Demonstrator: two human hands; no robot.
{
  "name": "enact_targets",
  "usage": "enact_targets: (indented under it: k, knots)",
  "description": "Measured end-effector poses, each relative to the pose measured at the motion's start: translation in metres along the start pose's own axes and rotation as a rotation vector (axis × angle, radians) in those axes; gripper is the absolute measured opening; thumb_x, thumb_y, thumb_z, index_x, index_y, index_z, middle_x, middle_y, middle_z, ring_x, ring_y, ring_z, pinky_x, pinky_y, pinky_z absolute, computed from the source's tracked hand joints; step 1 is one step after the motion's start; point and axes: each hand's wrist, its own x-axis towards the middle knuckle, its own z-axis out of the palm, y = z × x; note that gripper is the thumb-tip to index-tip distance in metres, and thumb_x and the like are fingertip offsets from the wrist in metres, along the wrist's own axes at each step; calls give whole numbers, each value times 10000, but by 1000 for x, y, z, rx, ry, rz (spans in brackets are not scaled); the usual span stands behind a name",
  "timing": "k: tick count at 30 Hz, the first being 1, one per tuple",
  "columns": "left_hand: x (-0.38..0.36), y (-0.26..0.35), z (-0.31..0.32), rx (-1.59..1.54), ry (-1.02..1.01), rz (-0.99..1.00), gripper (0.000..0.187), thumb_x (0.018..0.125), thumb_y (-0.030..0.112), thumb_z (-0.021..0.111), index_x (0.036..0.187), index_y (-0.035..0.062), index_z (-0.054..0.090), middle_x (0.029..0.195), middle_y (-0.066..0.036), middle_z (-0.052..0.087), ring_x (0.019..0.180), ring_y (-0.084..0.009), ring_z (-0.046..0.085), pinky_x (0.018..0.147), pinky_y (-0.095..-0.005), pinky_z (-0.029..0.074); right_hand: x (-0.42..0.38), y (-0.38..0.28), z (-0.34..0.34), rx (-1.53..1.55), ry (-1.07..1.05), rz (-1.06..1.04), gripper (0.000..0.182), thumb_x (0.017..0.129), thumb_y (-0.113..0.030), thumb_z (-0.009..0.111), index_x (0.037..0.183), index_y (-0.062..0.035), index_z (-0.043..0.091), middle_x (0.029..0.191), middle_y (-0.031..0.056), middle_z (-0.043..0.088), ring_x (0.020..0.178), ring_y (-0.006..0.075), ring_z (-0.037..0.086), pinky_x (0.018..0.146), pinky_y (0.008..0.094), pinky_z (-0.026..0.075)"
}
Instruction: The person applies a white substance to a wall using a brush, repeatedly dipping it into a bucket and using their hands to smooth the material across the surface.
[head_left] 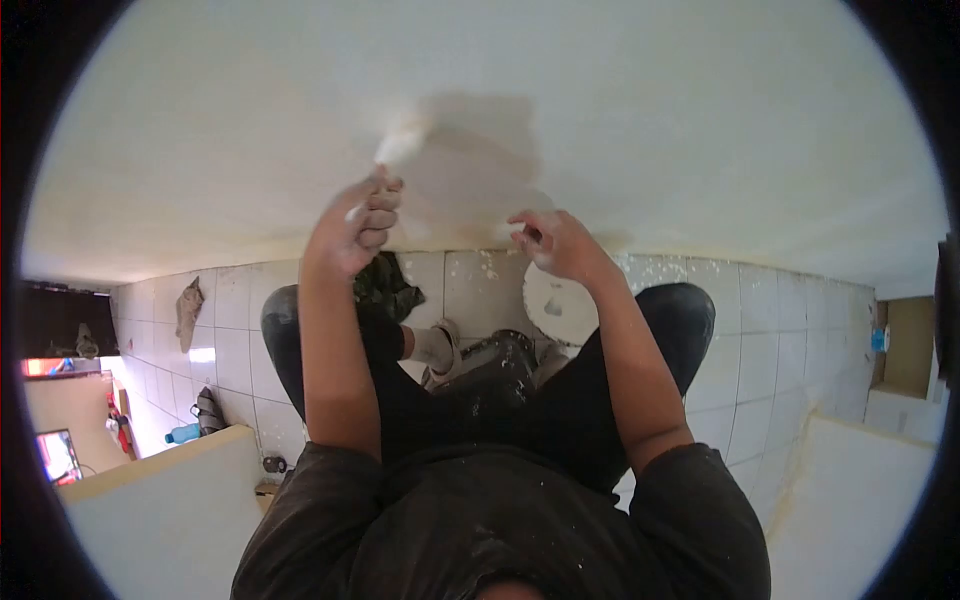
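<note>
My left hand is closed round the lower end of a small pale tool, blurred by motion, which points up against the white wall. A shadow falls on the wall to the right of the tool. My right hand is raised near the foot of the wall, its fingers bent and apart, with nothing seen between them. Below it, a round white lid or container top lies on the floor, partly hidden by my right arm and leg.
A dark bucket-like object stands between my legs. White spots mark the tiled floor. At the left lie a cloth, a blue bottle and a low wall. Another low wall is at the right.
</note>
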Motion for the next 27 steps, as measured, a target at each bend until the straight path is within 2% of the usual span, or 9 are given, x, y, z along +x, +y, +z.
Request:
enact_targets:
  k: [3, 7, 8, 11, 16, 21, 23, 26, 27]
  knots:
    - [-23, -15, 34, 188, 32, 250, 303, 1077, 403, 472, 1013, 107, 494, 683, 101, 311, 480, 17, 295, 362, -161, 168, 2, 5, -5, 28, -48, 60, 256, 914, -167, 690, 1144, -57, 674, 818, 146, 705, 739, 302, 670, 708, 396, 521]
    - [40, -73, 13, 307, 124, 373, 399, 1056, 525, 452, 949, 145, 507, 708, 75, 401, 486, -23, 325, 404, -210, 247, -2, 11, -16, 112, 17, 114, 265, 936, -237, 664, 1125, -53, 686, 801, 158, 699, 744, 313, 670, 718, 415, 521]
    - [57, -90, -1, 398, 212, 341, 445, 1030, 580, 465, 910, 154, 510, 698, 57, 438, 485, -46, 345, 424, -238, 288, -2, 4, -25, 100, 30, 166, 267, 932, -235, 667, 1126, -53, 691, 800, 158, 700, 741, 313, 669, 717, 412, 522]
    - [94, -136, -41, 442, 234, 176, 474, 1008, 609, 486, 890, 151, 507, 660, 56, 422, 475, -55, 352, 415, -238, 281, -8, 5, -32, 95, 68, 237, 281, 924, -235, 671, 1138, -56, 700, 807, 162, 703, 742, 315, 671, 716, 411, 522]
    - [117, -179, -70, 405, 370, -107, 484, 1029, 579, 458, 870, 126, 515, 625, 45, 415, 460, -70, 358, 398, -250, 258, -20, 17, -34, 64, 56, 259, 268, 925, -230, 670, 1122, -51, 707, 826, 177, 712, 754, 329, 685, 717, 419, 524]
    - [120, -153, -63, 219, 281, -194, 425, 1064, 472, 455, 856, 106, 514, 633, 46, 421, 459, -63, 336, 392, -235, 242, -37, 31, -27, 16, 77, 213, 243, 921, -219, 671, 1088, -46, 708, 817, 176, 716, 755, 339, 693, 706, 432, 526]
    - [103, -116, -40, 146, 174, -147, 387, 1073, 417, 468, 849, 103, 507, 643, 51, 421, 461, -53, 323, 387, -218, 234, -43, 35, -26, 6, 75, 210, 233, 921, -214, 669, 1079, -46, 710, 810, 172, 717, 755, 340, 694, 703, 434, 527]
    - [66, -55, 7, 143, 184, -127, 317, 1067, 356, 513, 904, 85, 511, 659, 86, 400, 451, -13, 286, 351, -179, 185, -45, 34, -27, -19, 63, 203, 227, 921, -210, 666, 1078, -53, 713, 810, 169, 719, 761, 342, 696, 711, 435, 533]
    - [55, -40, 13, 98, 116, -119, 299, 1068, 345, 511, 922, 83, 510, 660, 89, 393, 450, -7, 279, 342, -177, 175, -46, 32, -27, -30, 57, 202, 227, 921, -210, 665, 1080, -55, 714, 811, 168, 720, 763, 343, 697, 715, 435, 535]
